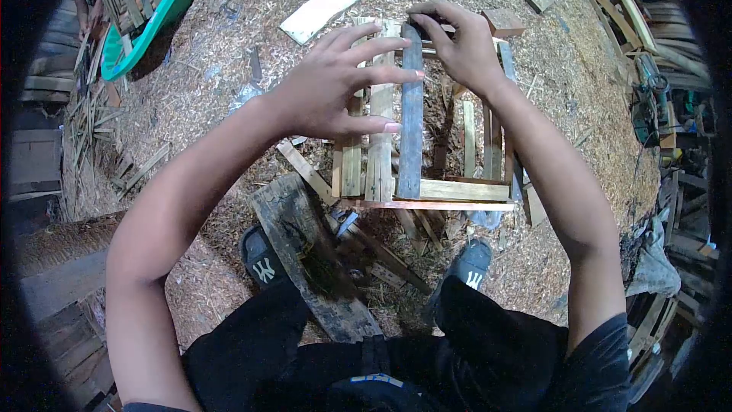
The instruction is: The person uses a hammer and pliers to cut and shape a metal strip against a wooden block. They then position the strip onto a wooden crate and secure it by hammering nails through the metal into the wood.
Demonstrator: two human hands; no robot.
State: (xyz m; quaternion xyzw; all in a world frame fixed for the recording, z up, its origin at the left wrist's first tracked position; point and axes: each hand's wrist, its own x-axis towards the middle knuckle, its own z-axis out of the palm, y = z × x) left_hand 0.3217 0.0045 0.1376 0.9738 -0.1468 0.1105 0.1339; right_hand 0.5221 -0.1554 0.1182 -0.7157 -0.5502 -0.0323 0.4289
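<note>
A wooden crate frame [457,204] stands on the shavings in front of my feet. Pale slats [379,152] lie lengthwise across its left part, and a darker grey slat [412,122] lies beside them, with a gap to its right. My left hand [339,80] is spread over the slats, fingers apart, the fingertips reaching the grey slat. At the far end of that slat is my right hand [456,38], its thumb and index finger bent together around the slat's end. Whether the right fingers hold anything besides the slat end is hidden.
A white board [321,11] and a wood block [503,23] lie beyond the crate. A thick worn plank [309,259] lies between my feet. A green curved container [152,27] with slats is at upper left, a person's hand beyond it. Wood piles and a machine [650,95] line the right.
</note>
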